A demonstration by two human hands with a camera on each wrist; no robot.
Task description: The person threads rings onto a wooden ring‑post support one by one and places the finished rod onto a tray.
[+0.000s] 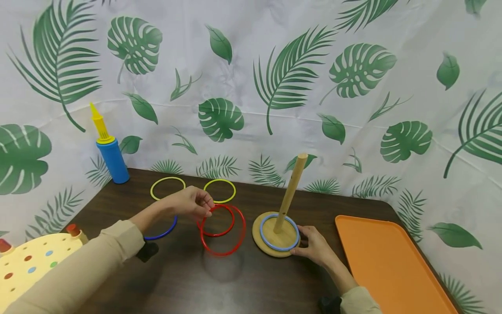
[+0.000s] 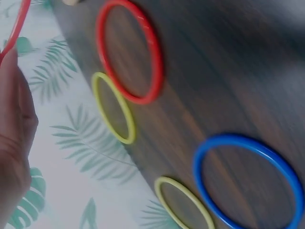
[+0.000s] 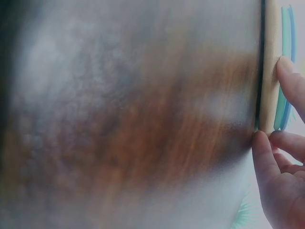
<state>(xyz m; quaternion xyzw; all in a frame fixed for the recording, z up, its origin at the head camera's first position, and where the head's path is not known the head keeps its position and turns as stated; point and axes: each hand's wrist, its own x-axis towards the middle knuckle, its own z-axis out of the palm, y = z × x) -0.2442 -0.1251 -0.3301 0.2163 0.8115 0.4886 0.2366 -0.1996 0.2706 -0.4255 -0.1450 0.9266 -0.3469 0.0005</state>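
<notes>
My left hand (image 1: pixel 192 203) (image 2: pixel 14 124) pinches a red ring (image 1: pixel 222 254) (image 2: pixel 19 24), which hangs tilted above the table. Behind it in the head view, another red ring (image 1: pixel 215 235) (image 2: pixel 155 52) lies on the tabletop. To the right stands a round wooden base (image 1: pixel 259 242) (image 3: pixel 270 71) with an upright wooden peg (image 1: pixel 291 192). A light blue ring (image 1: pixel 274 248) (image 3: pixel 291 47) lies around the peg's foot, and the right wrist view also shows a green ring (image 3: pixel 285 33) against it. My right hand (image 1: pixel 315 246) (image 3: pixel 286 176) holds the base's right edge by thumb and fingers.
Two yellow rings (image 1: pixel 223 201) (image 2: pixel 127 119) and a blue ring (image 1: pixel 162 235) (image 2: pixel 243 139) lie on the dark table (image 1: pixel 176 279). An orange tray (image 1: pixel 384 261) is at the right, a blue-and-yellow pump (image 1: pixel 113 159) back left, a dotted yellow board (image 1: pixel 35 261) front left.
</notes>
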